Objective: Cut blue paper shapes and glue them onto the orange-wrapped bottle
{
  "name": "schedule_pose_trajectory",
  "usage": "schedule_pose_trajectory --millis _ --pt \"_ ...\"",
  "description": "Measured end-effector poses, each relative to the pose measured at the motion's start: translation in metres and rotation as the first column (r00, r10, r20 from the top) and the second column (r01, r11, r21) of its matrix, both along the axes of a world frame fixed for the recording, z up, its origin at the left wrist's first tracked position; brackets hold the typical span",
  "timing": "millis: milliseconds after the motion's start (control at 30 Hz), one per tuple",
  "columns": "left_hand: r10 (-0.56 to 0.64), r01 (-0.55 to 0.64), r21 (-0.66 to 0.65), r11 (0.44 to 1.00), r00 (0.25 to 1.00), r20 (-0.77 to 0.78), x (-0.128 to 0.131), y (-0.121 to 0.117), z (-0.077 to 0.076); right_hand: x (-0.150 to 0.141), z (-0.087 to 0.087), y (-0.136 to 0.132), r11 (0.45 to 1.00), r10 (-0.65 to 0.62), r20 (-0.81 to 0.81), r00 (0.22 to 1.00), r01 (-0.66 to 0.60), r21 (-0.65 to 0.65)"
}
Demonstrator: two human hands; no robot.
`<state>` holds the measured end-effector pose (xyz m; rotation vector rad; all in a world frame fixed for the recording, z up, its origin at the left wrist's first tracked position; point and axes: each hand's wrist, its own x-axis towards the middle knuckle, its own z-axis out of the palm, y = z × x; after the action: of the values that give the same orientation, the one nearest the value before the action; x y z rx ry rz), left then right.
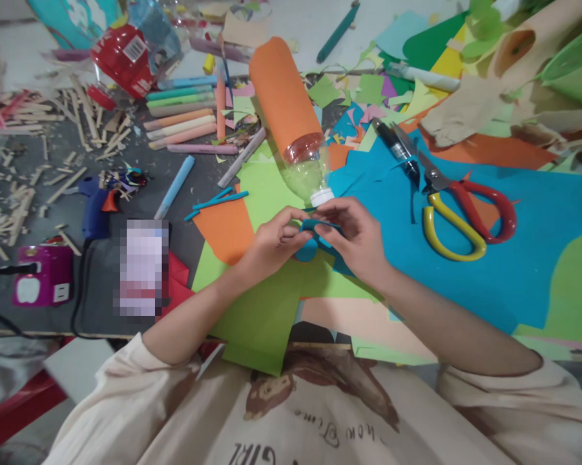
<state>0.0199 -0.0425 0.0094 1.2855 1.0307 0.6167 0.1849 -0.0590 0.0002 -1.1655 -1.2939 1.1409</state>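
Note:
Between both hands is a small strip of blue paper [312,225], bent or rolled. My left hand [277,240] pinches its left end with thumb and fingers. On the other end, my right hand [353,232] is closed with the thumb pressed along the strip. Just beyond the fingers lies a clear plastic bottle [306,173] with a white cap, its body wrapped in orange paper [285,90]. Under the hands are sheets of light green paper [256,297]. Thin rolled blue paper sticks [220,201] rest to the left, on an orange paper piece [227,229].
Scissors [458,206] with red and yellow handles and a black marker [400,152] lie on blue paper [504,284] at right. At left are a blue glue gun [94,206], a purple power adapter [43,274], a phone [143,268], rolled paper tubes [181,119] and wooden sticks [17,213].

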Motion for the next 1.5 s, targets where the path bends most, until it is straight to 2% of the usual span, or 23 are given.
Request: schedule_pose_trajectory --millis 100,233,433,633,733,967,1233,1500 --pt "-0.022 0.023 -0.020 1.000 0.999 0.024 -0.0011 -0.0001 -0.0013 0.0007 0.0019 0.0011 0.999 0.019 0.055 0.998 -0.017 -0.028" --pt "-0.050 0.047 0.053 0.997 0.998 0.042 -0.0035 -0.0001 0.0006 0.0012 0.0041 0.0022 1.000 0.024 0.057 0.998 -0.022 -0.020" --pt "0.021 -0.021 0.054 0.998 1.000 0.002 -0.0023 0.0018 0.0064 0.0020 0.0059 0.0037 0.997 0.067 0.099 0.993 -0.063 -0.042" --pt "0.084 -0.084 0.030 0.996 0.996 -0.004 -0.0001 -0.0001 0.0051 0.0016 0.0047 0.0038 0.992 0.066 -0.012 0.998 -0.067 -0.103" --pt "0.110 -0.110 0.026 0.994 0.994 -0.011 -0.0002 -0.0009 0.0046 0.0008 0.0039 0.0037 0.990 0.096 0.013 0.995 -0.094 -0.102" --pt "0.081 -0.080 0.052 0.995 0.996 -0.021 -0.0009 -0.0009 0.0060 0.0030 0.0067 0.0044 0.984 0.156 0.107 0.982 -0.145 -0.105" --pt "0.036 -0.037 0.050 0.998 0.999 0.033 -0.0041 -0.0006 0.0083 0.0042 0.0081 0.0052 0.974 0.213 0.126 0.969 -0.201 -0.106" --pt "0.008 -0.007 0.070 0.997 1.000 -0.021 -0.0034 0.0000 0.0079 0.0046 0.0080 0.0046 0.972 0.231 0.140 0.963 -0.222 -0.081"
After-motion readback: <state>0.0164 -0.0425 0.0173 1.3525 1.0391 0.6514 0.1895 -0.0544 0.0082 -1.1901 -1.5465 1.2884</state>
